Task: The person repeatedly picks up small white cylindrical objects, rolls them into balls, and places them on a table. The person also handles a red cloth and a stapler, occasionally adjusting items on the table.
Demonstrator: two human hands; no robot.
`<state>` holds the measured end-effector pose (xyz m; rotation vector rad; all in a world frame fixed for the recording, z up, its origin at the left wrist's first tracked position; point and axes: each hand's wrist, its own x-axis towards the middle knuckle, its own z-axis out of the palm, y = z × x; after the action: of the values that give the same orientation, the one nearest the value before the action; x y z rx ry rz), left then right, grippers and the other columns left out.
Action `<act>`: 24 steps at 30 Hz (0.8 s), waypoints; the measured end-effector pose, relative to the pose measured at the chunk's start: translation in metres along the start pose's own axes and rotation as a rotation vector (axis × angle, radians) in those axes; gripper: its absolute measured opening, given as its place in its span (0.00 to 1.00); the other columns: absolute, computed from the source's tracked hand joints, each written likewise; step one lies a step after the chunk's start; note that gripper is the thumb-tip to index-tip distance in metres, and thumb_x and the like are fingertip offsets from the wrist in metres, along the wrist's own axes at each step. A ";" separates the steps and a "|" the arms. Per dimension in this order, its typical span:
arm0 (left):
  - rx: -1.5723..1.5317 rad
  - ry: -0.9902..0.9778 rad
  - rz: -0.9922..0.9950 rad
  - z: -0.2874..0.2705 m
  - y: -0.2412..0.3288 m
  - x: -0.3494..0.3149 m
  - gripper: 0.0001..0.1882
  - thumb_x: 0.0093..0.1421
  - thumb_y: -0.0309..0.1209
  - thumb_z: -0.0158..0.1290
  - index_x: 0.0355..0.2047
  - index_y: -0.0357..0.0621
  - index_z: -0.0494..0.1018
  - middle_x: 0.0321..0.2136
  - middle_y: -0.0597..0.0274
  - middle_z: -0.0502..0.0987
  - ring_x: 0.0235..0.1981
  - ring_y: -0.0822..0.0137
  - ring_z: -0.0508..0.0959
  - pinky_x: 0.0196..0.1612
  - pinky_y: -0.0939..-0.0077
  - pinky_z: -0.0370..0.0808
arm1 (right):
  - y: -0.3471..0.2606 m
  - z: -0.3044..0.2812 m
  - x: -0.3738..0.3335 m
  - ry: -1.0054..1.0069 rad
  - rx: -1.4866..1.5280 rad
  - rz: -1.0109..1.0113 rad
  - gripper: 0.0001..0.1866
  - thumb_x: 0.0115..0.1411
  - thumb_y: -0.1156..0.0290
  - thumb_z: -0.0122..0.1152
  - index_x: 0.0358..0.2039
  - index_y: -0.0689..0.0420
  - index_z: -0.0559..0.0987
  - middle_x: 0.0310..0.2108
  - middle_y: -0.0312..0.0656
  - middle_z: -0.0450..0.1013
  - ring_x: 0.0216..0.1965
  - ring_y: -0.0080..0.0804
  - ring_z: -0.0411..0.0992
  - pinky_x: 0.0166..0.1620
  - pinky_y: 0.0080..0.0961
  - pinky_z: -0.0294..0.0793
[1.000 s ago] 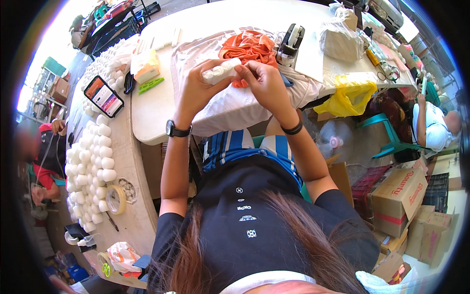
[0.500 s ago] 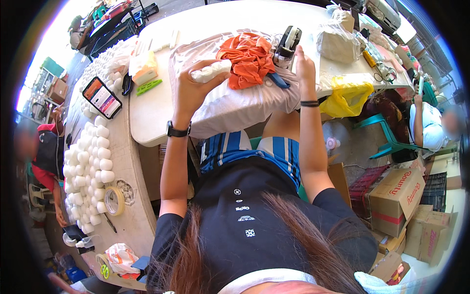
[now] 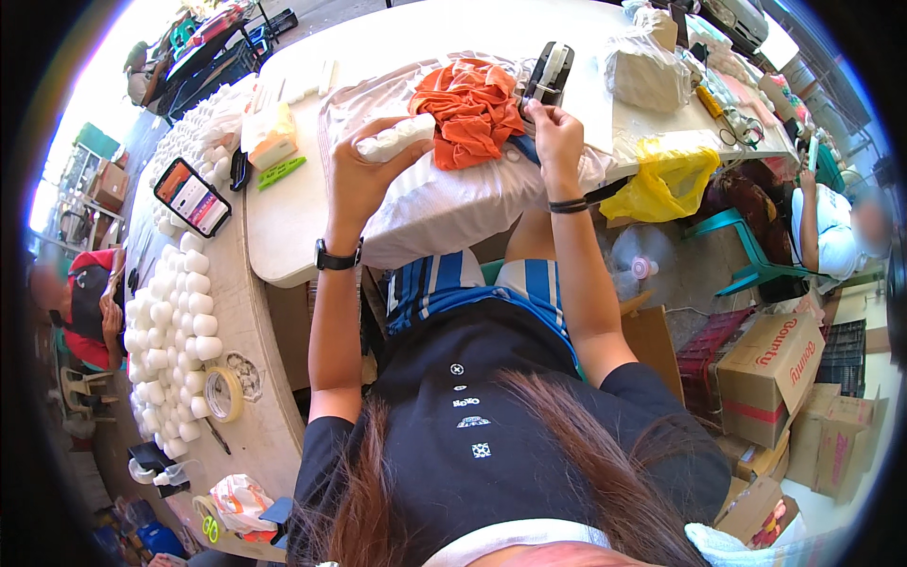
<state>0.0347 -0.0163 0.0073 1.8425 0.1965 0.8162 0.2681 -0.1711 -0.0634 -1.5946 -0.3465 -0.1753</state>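
My left hand [image 3: 364, 175] is wrapped round a white, lumpy, roll-shaped bundle [image 3: 397, 139], held over the cloth-covered table edge. My right hand [image 3: 557, 137] is closed in a pinch at the near end of a black device with a pale inside, which looks like a tape dispenser [image 3: 550, 71]. Whatever lies between those fingertips is too small to make out. Between the hands a crumpled orange cloth [image 3: 470, 113] rests on the pale cloth [image 3: 453, 215]. A dark blue piece [image 3: 523, 147] pokes out beside the orange cloth.
On the left are a phone [image 3: 193, 197], many white rounded cup-like pieces [image 3: 175, 326] and a tape roll [image 3: 223, 394]. A yellow bag [image 3: 666, 180] hangs off the right edge; a fan [image 3: 642, 265] and cartons [image 3: 770, 369] stand below. A co-worker [image 3: 94, 302] is at far left.
My right hand has moved left and toward me, from beside the black device to its near end, with its fingers now pinched. My left hand still holds the white bundle, shifted slightly left.
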 end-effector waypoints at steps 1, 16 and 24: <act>0.002 0.004 -0.009 0.000 0.000 0.000 0.17 0.54 0.29 0.69 0.43 0.36 0.81 0.36 0.61 0.84 0.36 0.76 0.81 0.42 0.80 0.78 | 0.007 -0.002 -0.001 0.011 -0.107 -0.059 0.15 0.59 0.61 0.69 0.29 0.63 0.85 0.24 0.44 0.81 0.24 0.30 0.76 0.31 0.25 0.73; 0.076 0.120 0.252 0.001 -0.015 -0.002 0.26 0.54 0.30 0.70 0.49 0.39 0.70 0.47 0.60 0.76 0.46 0.73 0.76 0.42 0.81 0.77 | -0.002 -0.042 0.024 -0.128 -0.412 -0.289 0.05 0.55 0.74 0.70 0.30 0.62 0.85 0.24 0.44 0.81 0.24 0.30 0.78 0.32 0.25 0.75; -0.020 0.093 0.058 0.003 -0.012 -0.008 0.18 0.60 0.31 0.64 0.48 0.40 0.72 0.41 0.64 0.78 0.35 0.78 0.77 0.35 0.84 0.75 | 0.007 -0.058 0.034 -0.275 -0.338 -0.388 0.04 0.57 0.77 0.67 0.32 0.63 0.84 0.34 0.44 0.81 0.30 0.30 0.80 0.37 0.24 0.77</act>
<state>0.0333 -0.0176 -0.0069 1.8001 0.1943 0.9419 0.3079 -0.2247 -0.0555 -1.8766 -0.8791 -0.3264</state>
